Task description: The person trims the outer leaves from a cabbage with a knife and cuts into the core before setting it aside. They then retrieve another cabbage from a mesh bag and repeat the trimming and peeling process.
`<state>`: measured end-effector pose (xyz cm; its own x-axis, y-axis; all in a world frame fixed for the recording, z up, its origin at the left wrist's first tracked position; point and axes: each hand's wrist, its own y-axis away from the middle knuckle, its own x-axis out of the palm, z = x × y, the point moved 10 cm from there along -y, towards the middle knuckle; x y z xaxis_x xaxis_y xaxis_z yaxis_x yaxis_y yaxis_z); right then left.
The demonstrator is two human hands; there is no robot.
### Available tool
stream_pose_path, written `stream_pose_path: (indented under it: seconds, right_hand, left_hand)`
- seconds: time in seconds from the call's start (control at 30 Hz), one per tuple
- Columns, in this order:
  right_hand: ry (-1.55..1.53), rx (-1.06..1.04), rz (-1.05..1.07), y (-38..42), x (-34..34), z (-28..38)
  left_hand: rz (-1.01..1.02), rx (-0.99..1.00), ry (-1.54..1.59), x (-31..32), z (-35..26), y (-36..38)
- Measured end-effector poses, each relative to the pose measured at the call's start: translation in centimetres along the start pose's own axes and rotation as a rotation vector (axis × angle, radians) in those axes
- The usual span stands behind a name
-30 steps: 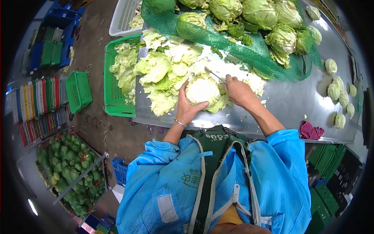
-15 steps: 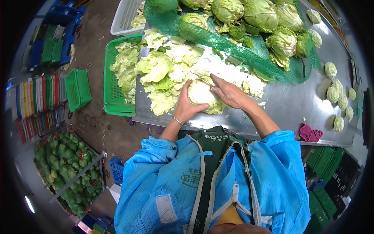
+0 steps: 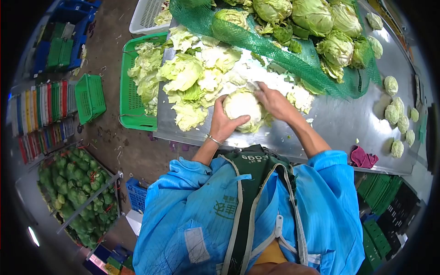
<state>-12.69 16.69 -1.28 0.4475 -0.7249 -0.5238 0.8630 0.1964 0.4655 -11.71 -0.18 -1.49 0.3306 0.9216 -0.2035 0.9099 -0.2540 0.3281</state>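
Left hand point(image 3: 224, 123) cups cabbage point(image 3: 239, 109) from left, thumb across near side. Right hand point(image 3: 274, 102) bent in at far-right edge; grip blurred, can't tell. Cabbage over metal table point(image 3: 339, 117), beside loose leaves point(image 3: 189, 117).

dark green harness point(image 3: 251, 158): "…age", first letter unclear | blue jacket point(image 3: 201, 206): "佳农", smaller characters illegible

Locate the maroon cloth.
In the head view, the maroon cloth lies at right on the metal table, along its near edge, left of the nearest pale vegetable.

Tabletop point(image 3: 341, 126) room right of hands point(image 3: 276, 103), netting point(image 3: 277, 58) ahead
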Motion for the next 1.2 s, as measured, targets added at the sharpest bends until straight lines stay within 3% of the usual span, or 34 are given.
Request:
stream_pose_path:
  seconds: [0.17,0.27,0.4,0.43,0.53,0.57,0.67,0.7,0.87,0.97,1.1,1.2]
  right_hand:
    - [-0.294,0.079,-0.135,0.8,-1.4,-1.4]
    - [-0.145,-0.151,-0.219,1.8,-1.1,1.2]
    - [-0.291,-0.029,-0.098,0.1,0.1,-0.9]
    - [-0.229,-0.075,-0.171,0.7,-0.5,-0.1]
    - [-0.242,-0.088,-0.347,0.7,0.2,-1.3]
    - [-0.336,-0.042,-0.382,0.9,0.2,-1.9]
    - [-0.312,0.034,-0.353,2.8,1.2,-1.6]
    - [-0.286,-0.039,-0.414,3.4,1.5,-0.9]
    - [-0.175,0.005,-0.513,2.5,0.5,-3.0]
    - [-0.076,0.054,-0.39,1.1,-1.0,-5.0]
    - [-0.268,0.077,-0.217,2.1,-1.1,-4.3]
    - [-0.237,-0.055,-0.103,2.2,-0.5,-2.2]
  left_hand:
    - [0.026,0.008,0.028,-0.4,1.8,-0.6]
    - [0.091,0.02,0.024,-0.5,1.0,-0.5]
    - [0.26,0.05,0.003,0.0,1.3,-0.6]
    - [0.303,0.048,0.005,0.1,1.6,-0.8]
    - [0.191,0.069,0.141,-1.0,2.5,-1.4]
    - [0.022,-0.015,0.442,-1.6,3.6,-1.2]
    - [-0.134,-0.204,0.376,-1.3,5.4,0.6]
    - [-0.169,-0.174,0.419,-1.0,4.2,1.5]
    - [-0.113,-0.181,0.38,-0.6,3.9,0.8]
    - [-0.092,-0.077,0.176,-0.3,2.4,0.0]
    - [-0.026,-0.095,0.229,-0.2,3.1,-0.4]
    - [0.036,-0.082,0.368,-0.1,2.4,0.2]
